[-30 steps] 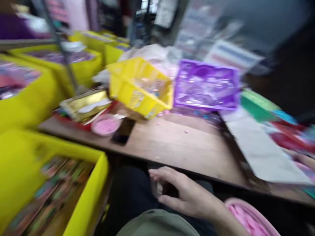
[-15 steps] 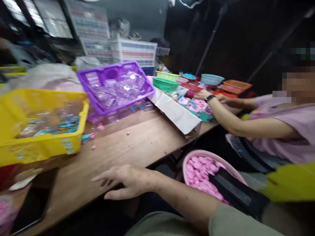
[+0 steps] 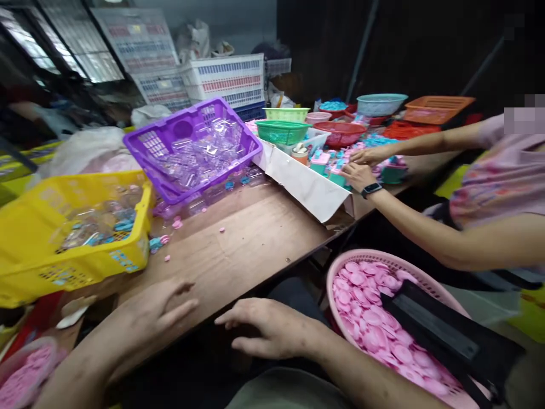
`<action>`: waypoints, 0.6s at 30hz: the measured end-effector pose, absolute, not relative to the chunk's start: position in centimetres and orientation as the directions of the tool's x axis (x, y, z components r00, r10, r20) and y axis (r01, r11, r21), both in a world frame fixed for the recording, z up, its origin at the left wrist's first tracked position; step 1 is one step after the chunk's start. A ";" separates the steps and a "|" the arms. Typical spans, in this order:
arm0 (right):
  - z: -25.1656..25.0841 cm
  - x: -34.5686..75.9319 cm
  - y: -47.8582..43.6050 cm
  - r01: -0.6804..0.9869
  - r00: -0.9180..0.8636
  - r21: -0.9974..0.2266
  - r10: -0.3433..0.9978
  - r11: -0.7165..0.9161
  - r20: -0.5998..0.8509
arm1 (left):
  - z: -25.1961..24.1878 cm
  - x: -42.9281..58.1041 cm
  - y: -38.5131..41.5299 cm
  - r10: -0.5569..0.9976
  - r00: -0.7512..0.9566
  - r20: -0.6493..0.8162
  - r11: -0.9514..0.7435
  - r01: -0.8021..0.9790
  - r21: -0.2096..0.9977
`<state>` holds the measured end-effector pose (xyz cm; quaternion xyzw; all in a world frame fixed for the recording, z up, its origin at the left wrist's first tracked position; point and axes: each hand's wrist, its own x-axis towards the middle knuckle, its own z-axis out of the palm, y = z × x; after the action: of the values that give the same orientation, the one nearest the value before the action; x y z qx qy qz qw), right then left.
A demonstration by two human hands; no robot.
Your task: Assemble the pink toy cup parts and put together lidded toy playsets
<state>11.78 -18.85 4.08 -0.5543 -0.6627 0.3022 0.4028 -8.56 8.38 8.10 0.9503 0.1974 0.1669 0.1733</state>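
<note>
My left hand (image 3: pixel 155 309) hovers over the front part of the wooden table (image 3: pixel 238 227), thumb and fingers apart, slightly blurred, with nothing in it. By the table's front edge, above my lap, is my right hand (image 3: pixel 268 328), its fingers loosely stretched and holding nothing. A basket of pink plastic discs (image 3: pixel 374 318) stands to the right of my right forearm, a black strap-like item (image 3: pixel 434 324) lying across it. Small pink and blue pieces (image 3: pixel 159 243) lie beyond my left hand, beside a yellow crate (image 3: pixel 85 272) with clear and blue parts.
A purple crate (image 3: pixel 187 196) of clear plastic pieces leans tilted at the back. A bent white board (image 3: pixel 302 184) separates off the right side, where a co-worker's hands (image 3: pixel 361 167) handle pink and teal pieces. Pink parts fill a tub (image 3: pixel 29 369) at lower left.
My left hand has come into view from the lower left, covering where the dark phone lay. My right hand has shifted right. The view has turned somewhat, and the co-worker's hands are closer together.
</note>
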 end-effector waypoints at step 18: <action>0.3 15.5 -24.9 0.515 0.285 -0.857 0.938 0.022 0.196 | 0.1 -4.3 11.0 0.718 0.497 0.487 -0.689 0.409 0.598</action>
<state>15.51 -24.92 0.35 -0.6596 -0.5508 0.2322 0.4557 -4.26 11.03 0.13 0.8401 0.3356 0.3724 0.2073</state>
